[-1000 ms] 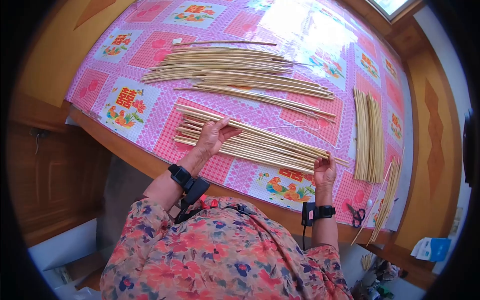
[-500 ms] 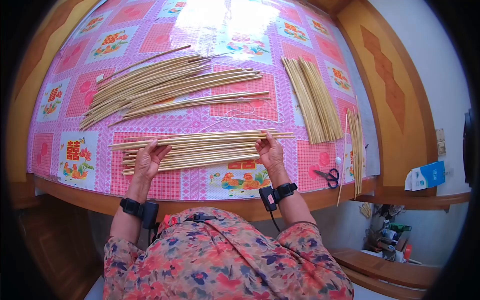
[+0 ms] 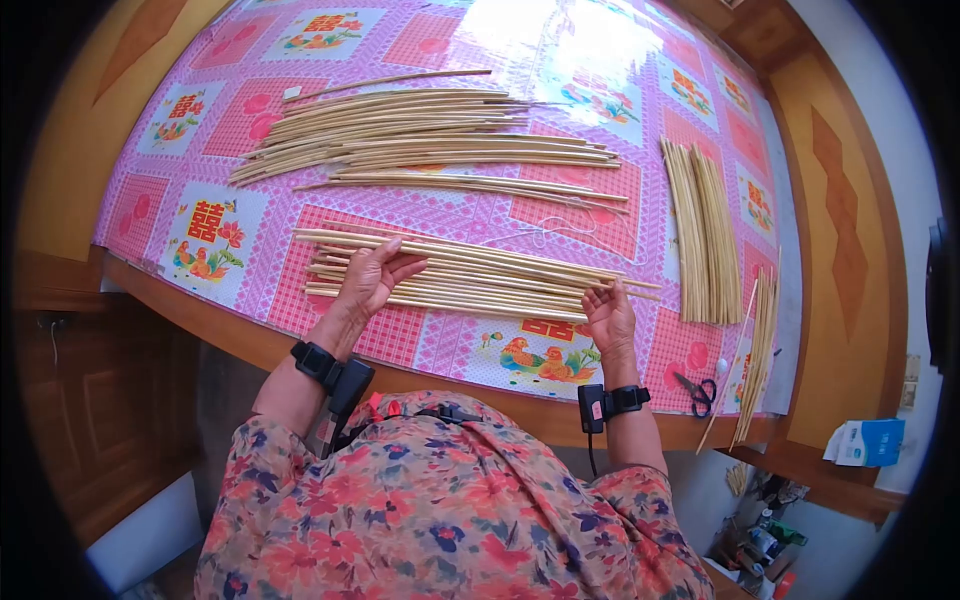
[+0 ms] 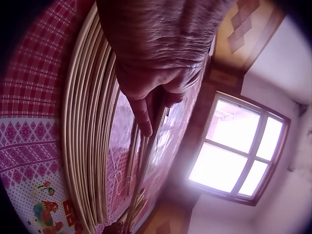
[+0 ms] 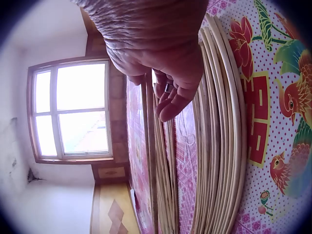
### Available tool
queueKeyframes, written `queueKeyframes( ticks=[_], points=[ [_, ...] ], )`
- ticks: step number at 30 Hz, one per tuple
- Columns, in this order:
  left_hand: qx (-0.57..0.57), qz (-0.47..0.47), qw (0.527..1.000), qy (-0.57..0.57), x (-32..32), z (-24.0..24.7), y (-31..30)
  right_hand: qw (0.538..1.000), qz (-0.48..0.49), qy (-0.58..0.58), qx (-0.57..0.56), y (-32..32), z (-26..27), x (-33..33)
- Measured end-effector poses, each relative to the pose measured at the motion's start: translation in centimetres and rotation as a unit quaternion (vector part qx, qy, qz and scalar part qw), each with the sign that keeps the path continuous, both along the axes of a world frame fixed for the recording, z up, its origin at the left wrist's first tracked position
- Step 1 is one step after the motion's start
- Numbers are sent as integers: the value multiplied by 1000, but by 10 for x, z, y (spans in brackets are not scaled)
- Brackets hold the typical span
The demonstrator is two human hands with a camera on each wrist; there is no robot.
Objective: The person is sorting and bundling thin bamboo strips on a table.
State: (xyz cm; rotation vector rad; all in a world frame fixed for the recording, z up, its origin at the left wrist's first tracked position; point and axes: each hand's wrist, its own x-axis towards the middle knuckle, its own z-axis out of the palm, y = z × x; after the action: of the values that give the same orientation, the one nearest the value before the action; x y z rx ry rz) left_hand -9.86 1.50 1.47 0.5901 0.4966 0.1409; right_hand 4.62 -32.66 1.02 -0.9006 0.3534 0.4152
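Pale thin sticks (image 3: 480, 286) lie side by side on the patterned tablecloth near the table's front edge. Over their left part, my left hand (image 3: 372, 280) pinches a couple of sticks between thumb and fingers; in the left wrist view these sticks (image 4: 144, 170) run away from the left hand (image 4: 151, 53), raised off the row. At the other end my right hand (image 3: 610, 318) holds the same sticks with its fingertips. The right wrist view shows the right hand (image 5: 161, 53) with a ring, and a held stick (image 5: 150, 161) beside the row (image 5: 222, 146).
Behind lies a wide pile of sticks (image 3: 400, 130) and thin white string (image 3: 545, 232). To the right are an upright-lying bundle (image 3: 705, 235), a smaller bundle (image 3: 760, 350) over the table edge, and scissors (image 3: 697, 393).
The head view has swung, shifting the whole scene. Both hands keep their hold near the two ends of the sticks, with little visible change in their grip.
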Motion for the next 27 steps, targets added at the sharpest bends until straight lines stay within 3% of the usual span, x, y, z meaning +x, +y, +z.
queueKeyframes(
  ticks=[2, 3, 4, 5, 6, 7, 8, 9, 11, 14, 18, 19, 24, 27],
  points=[
    [-4, 4, 1000, 14, 1, 2, -2, 984, 160, 47, -70, 0, 12, -1],
    [-5, 7, 1000, 20, 2, 1, -2, 983, 164, 49, -70, 6, 19, -3],
    [-6, 11, 1000, 22, 2, 0, -2, 939, 268, -24, -214, 14, 25, -6],
    [-10, 7, 1000, 26, 3, -1, -2, 860, 360, -97, -349, 21, 32, -11],
    [-13, 3, 1000, 28, 3, -2, -2, 860, 360, -95, -349, 32, 42, -18],
    [-8, -6, 999, 32, 4, -3, -2, 752, 377, -282, -460, 47, 54, -26],
    [-8, -7, 999, 33, 5, -2, -2, 600, 372, -453, -545, 61, 62, -31],
    [-7, -13, 999, 30, 6, -2, -3, 600, 372, -452, -546, 75, 68, -33],
    [-6, -18, 999, 29, 7, -2, -6, 448, 200, -688, -535, 99, 73, -29],
    [-14, -21, 999, 28, 8, 0, -6, 433, 287, -676, -522, 105, 48, -24],
    [-8, -21, 999, 23, 7, 0, -2, 401, 315, -668, -542, 106, 32, -15],
    [-9, -20, 999, 23, 8, -2, 0, 431, 300, -682, -509, 108, 31, -12],
    [-26, -9, 999, 34, 21, -13, 9, 432, 307, -684, -501, 117, 24, 2],
    [-49, 0, 999, 20, 31, -25, 13, 466, 306, -674, -485, 121, 9, 15]
  ],
)
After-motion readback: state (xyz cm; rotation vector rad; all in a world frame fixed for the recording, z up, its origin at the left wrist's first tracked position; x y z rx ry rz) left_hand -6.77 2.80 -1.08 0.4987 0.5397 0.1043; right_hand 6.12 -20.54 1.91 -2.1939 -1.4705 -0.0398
